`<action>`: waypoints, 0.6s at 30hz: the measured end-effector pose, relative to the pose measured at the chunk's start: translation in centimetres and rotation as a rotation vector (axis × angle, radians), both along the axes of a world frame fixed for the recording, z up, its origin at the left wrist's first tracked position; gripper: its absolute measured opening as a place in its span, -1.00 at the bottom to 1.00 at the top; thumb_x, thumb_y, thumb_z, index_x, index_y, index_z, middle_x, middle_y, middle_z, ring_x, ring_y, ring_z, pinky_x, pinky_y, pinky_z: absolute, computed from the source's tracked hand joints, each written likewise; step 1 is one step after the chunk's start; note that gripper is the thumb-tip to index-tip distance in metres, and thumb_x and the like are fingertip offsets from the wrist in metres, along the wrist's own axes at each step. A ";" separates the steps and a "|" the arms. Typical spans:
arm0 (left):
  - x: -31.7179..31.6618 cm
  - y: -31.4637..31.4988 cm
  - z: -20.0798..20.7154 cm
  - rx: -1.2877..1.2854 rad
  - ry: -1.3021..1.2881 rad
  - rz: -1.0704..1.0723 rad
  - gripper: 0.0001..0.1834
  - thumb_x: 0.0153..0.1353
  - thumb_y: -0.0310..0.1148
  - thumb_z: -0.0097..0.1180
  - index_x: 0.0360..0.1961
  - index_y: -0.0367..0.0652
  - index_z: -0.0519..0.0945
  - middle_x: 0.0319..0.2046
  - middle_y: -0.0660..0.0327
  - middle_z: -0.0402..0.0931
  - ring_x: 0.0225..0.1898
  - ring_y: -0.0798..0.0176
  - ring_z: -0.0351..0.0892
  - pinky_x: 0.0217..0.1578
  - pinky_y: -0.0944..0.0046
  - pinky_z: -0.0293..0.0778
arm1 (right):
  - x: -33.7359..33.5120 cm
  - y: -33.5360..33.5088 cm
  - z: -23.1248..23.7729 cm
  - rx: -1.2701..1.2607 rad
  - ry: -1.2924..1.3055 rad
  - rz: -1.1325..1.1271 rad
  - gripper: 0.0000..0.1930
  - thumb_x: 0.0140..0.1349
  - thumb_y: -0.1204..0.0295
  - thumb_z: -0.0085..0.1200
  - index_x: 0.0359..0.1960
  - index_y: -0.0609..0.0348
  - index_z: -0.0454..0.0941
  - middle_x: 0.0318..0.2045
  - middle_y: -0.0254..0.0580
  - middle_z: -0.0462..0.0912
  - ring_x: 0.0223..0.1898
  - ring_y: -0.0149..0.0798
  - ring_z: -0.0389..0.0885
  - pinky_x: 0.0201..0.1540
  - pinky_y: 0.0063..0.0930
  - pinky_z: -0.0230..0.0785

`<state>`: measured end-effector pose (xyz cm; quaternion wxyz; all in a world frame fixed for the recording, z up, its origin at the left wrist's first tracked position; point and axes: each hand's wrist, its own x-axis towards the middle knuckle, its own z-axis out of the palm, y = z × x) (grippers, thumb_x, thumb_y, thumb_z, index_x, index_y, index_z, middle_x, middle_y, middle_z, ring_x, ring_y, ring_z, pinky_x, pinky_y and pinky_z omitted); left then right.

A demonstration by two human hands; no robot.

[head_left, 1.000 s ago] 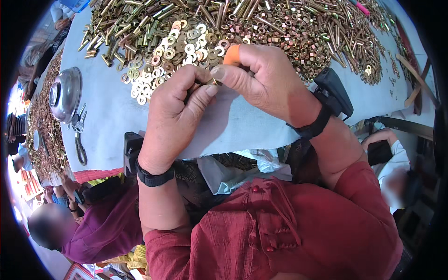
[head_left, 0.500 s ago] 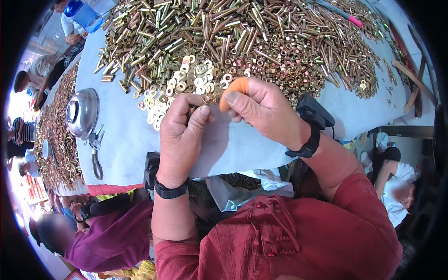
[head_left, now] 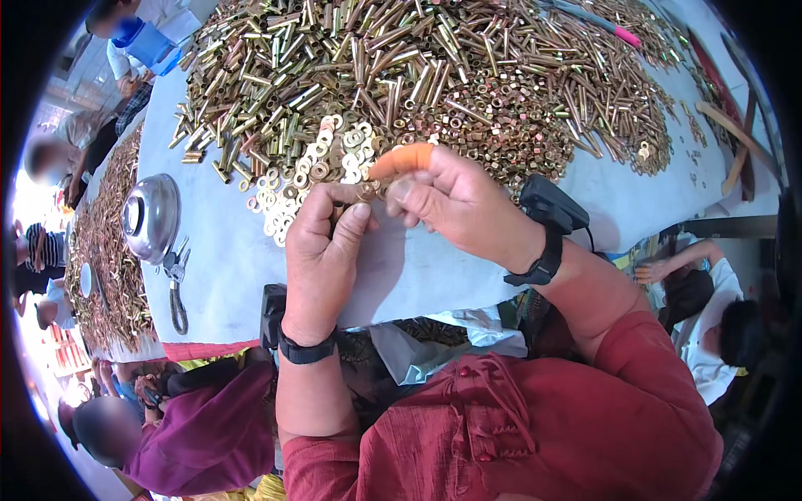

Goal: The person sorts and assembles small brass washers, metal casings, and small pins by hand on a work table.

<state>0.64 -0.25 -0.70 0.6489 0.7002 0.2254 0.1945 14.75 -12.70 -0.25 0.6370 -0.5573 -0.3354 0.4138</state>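
My left hand [head_left: 322,242] is closed, with a small round brass-coloured metal part [head_left: 366,192] pinched at the tips of its thumb and forefinger. Most of that part is hidden in the fingers. Close beside it on the right, my right hand [head_left: 459,200] has its thumb bent in against curled fingers; what they hold, if anything, I cannot make out. An orange finger cover [head_left: 403,159] wraps its forefinger, which reaches across to the part. Just beyond my hands lie loose flat washers [head_left: 313,163] and a heap of nuts [head_left: 510,125].
Behind these spreads a large pile of metal sleeves [head_left: 376,58]. A steel bowl [head_left: 154,219] lies upside down at the left, with keys [head_left: 175,265] near it. A pink-tipped tool [head_left: 625,36] and wooden sticks [head_left: 739,142] are at far right. A person in purple [head_left: 200,426] sits at left.
My right hand has moved left, closer to my left hand. Its covered forefinger has straightened from a bend and now extends to the part. My left hand stays nearly in place.
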 end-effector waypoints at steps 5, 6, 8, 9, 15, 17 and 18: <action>-0.2 0.4 0.1 -0.125 -0.060 0.109 -0.98 0.35 -0.52 0.05 -0.25 -0.22 0.50 -0.44 0.33 0.50 -0.37 0.46 0.44 -0.25 0.43 0.41 | 0.0 -0.7 1.1 -0.155 -0.290 0.210 -0.80 0.39 0.33 0.05 -0.15 0.21 0.58 -0.35 -0.39 0.63 -0.36 -0.56 0.51 -0.27 -0.61 0.42; -0.4 0.7 0.0 -0.074 -0.029 0.032 -0.97 0.33 -0.51 0.07 -0.25 -0.24 0.52 -0.41 0.32 0.53 -0.35 0.45 0.47 -0.23 0.42 0.42 | 0.7 -0.6 0.4 -0.053 -0.432 0.163 -0.83 0.36 0.36 0.08 -0.18 0.21 0.59 -0.35 -0.35 0.64 -0.38 -0.57 0.50 -0.30 -0.60 0.41; -1.3 1.1 0.8 -0.004 0.067 -0.238 -0.93 0.30 -0.49 0.12 -0.24 -0.28 0.56 -0.35 0.27 0.58 -0.30 0.42 0.52 -0.18 0.40 0.45 | 2.8 -0.7 1.3 -0.100 -0.571 0.011 -0.83 0.33 0.38 0.09 -0.18 0.20 0.60 -0.36 -0.31 0.64 -0.38 -0.50 0.53 -0.29 -0.55 0.43; -1.7 1.3 1.4 0.008 0.132 -0.435 -0.90 0.29 -0.47 0.15 -0.23 -0.29 0.58 -0.31 0.25 0.61 -0.26 0.40 0.55 -0.15 0.38 0.46 | 4.1 -0.8 1.4 -0.146 -0.704 -0.138 -0.84 0.29 0.39 0.11 -0.18 0.19 0.60 -0.36 -0.28 0.64 -0.37 -0.44 0.57 -0.28 -0.51 0.44; -1.5 1.0 0.7 -0.097 0.096 -0.527 -0.58 0.39 -0.13 0.04 -0.02 -0.31 0.58 -0.27 0.20 0.60 -0.30 0.30 0.54 -0.19 0.32 0.46 | 7.1 -0.9 0.4 -0.328 -1.476 -0.390 -0.80 0.17 0.40 0.12 -0.17 0.11 0.59 -0.35 -0.13 0.59 -0.23 -0.03 0.59 -0.20 -0.17 0.47; -1.2 1.7 0.4 -0.456 -0.035 -0.263 -0.40 0.43 0.05 -0.13 0.18 -0.30 0.46 -0.22 0.15 0.58 -0.41 0.32 0.47 -0.33 0.37 0.43 | 6.9 -0.8 0.2 -0.310 -1.480 -0.384 -0.80 0.16 0.44 0.09 -0.17 0.09 0.59 -0.37 -0.15 0.56 -0.27 -0.04 0.58 -0.23 -0.16 0.45; -1.0 1.7 0.0 -0.478 -0.084 -0.253 -0.36 0.45 0.05 -0.23 0.31 -0.26 0.31 -0.15 0.08 0.57 -0.46 0.34 0.39 -0.44 0.41 0.38 | 6.9 -0.7 0.1 -0.300 -1.455 -0.390 -0.80 0.16 0.45 0.09 -0.16 0.09 0.59 -0.38 -0.16 0.56 -0.27 -0.03 0.58 -0.23 -0.15 0.45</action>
